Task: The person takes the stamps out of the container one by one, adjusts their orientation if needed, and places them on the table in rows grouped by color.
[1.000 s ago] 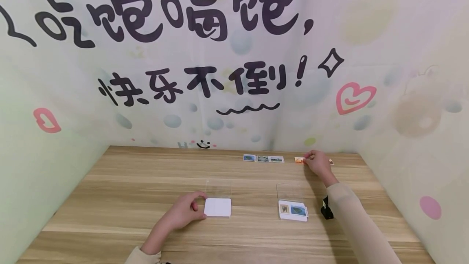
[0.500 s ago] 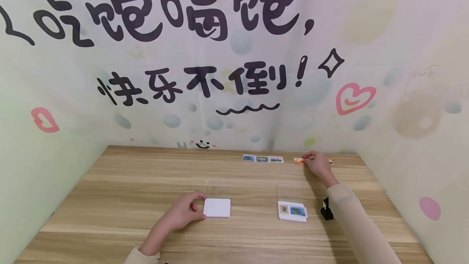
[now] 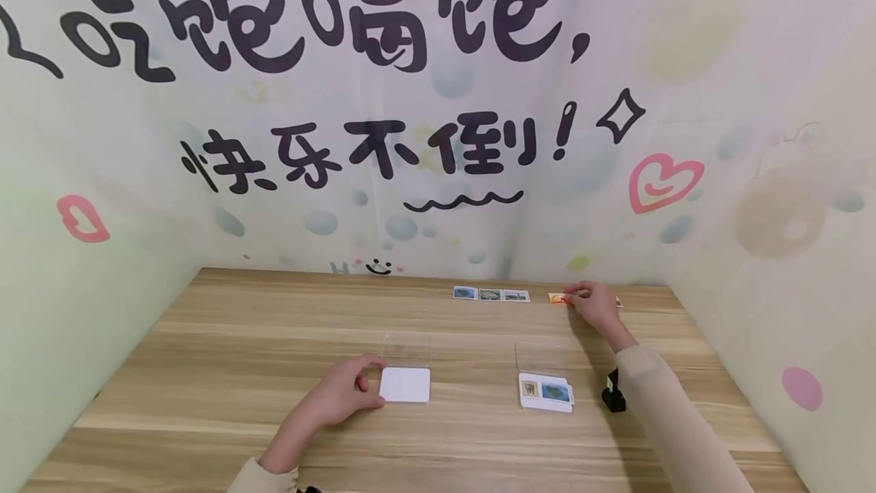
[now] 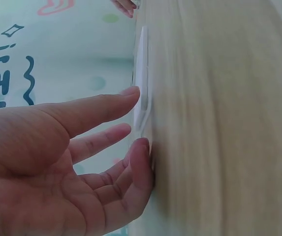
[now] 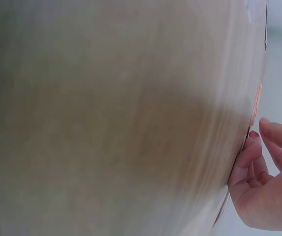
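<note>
My left hand [image 3: 340,392] holds the left side of an opened clear plastic case [image 3: 407,348], whose flat white insert [image 3: 405,386] lies nearest me. In the left wrist view the thumb reaches the white insert [image 4: 141,73], while the index fingertip meets the clear edge below it. At the back right, my right hand [image 3: 598,309] bends down over a row of small stamps. Its thumb and index fingertips are at an orange stamp [image 3: 557,298]; I cannot tell whether they pinch it. Another stamp [image 3: 619,301] shows past the hand; the rest of that row is hidden.
A second opened clear case [image 3: 541,357] lies to the right, with two stamps [image 3: 554,392] on its white insert. Three more stamps [image 3: 490,295] line the back. A small black object [image 3: 613,394] stands beside the right sleeve. Printed cloth walls [image 3: 438,242] border the wooden table [image 3: 274,326].
Both hands stay almost in place, the left at the case and the right at the orange stamp. The head view has shifted very slightly.
</note>
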`<state>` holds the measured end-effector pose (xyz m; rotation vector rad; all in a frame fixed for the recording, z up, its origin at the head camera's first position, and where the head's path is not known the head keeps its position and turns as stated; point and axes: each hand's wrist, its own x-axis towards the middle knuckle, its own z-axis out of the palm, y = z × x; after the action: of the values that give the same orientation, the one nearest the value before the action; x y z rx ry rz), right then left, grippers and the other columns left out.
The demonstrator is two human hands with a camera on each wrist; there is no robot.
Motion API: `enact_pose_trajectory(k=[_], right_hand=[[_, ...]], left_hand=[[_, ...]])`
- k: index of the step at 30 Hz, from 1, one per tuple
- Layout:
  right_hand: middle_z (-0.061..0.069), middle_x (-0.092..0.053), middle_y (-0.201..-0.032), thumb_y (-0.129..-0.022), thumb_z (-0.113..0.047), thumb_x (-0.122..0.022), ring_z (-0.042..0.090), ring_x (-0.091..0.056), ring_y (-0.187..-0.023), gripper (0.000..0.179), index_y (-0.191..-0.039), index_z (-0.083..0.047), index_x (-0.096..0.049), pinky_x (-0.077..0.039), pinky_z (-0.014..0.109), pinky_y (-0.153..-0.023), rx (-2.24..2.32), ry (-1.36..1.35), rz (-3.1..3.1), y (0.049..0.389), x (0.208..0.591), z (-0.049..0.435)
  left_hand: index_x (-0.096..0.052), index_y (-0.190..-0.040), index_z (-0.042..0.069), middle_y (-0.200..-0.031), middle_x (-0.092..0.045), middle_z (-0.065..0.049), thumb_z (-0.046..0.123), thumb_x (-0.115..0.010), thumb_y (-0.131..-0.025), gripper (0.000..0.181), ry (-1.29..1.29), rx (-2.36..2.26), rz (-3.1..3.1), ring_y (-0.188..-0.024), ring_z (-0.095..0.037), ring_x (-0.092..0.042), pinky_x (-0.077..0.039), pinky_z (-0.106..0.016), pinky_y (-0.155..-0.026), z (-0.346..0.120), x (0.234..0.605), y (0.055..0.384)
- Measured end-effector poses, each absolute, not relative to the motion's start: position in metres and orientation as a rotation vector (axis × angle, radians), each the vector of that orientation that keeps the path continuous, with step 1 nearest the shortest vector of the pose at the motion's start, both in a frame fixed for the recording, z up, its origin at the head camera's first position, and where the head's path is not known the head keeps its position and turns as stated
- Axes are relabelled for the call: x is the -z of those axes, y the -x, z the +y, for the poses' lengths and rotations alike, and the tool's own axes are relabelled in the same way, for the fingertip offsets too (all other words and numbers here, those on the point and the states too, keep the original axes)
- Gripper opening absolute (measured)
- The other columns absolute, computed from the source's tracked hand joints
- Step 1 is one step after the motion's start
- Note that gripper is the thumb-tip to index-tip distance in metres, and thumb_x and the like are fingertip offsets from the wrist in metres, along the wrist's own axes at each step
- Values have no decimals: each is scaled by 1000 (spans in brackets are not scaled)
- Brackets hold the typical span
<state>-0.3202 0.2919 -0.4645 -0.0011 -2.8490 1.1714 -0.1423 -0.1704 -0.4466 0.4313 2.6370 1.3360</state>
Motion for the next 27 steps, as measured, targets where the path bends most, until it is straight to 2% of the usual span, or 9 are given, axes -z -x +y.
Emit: enact_pose_trajectory(k=[10, 13, 17, 20, 27], right_hand=[[24, -74, -95, -104, -6, -62, 15, -61, -69, 22, -114, 12, -70, -49, 29, -62, -1226, -52, -2824, 316, 462, 292], [21, -74, -90, -104, -7, -63, 13, -61, -67, 22, -114, 11, -70, -44, 33, -70, -1184, -80, -2824, 314, 461, 293], [18, -73, -84, -104, -8, -63, 14, -60, -67, 23, -116, 10, -71, -43, 33, -67, -1176, -79, -2833, 309, 460, 293], [18, -72, -87, -104, -8, -63, 17, -59, -68, 23, -118, 10, -70, -46, 30, -57, -1220, -64, -2833, 305, 459, 294], [21, -71, -93, -102, -9, -66, 17, -61, -72, 23, -115, 10, -70, -47, 28, -60, -1216, -71, -2822, 295, 456, 296]], left_hand=[[-65, -129, -6, -81, -57, -3, 6, -86, -84, 52, -502, -1305, 2705, -68, -7, -45, -40, -24, -63, -156, 435, 142], [-66, -130, -5, -84, -58, -4, 8, -87, -84, 52, -507, -1292, 2743, -70, -6, -44, -40, -25, -66, -148, 435, 143], [-66, -131, -3, -88, -62, -6, 11, -87, -84, 53, -513, -1290, 2770, -69, -5, -45, -41, -26, -68, -138, 436, 144], [-65, -132, -4, -92, -63, -9, 10, -86, -85, 53, -519, -1323, 2758, -65, -6, -48, -43, -26, -66, -132, 436, 144], [-64, -133, -4, -96, -62, -12, 10, -86, -86, 53, -495, -1410, 2727, -65, -6, -50, -45, -24, -64, -118, 437, 143]])
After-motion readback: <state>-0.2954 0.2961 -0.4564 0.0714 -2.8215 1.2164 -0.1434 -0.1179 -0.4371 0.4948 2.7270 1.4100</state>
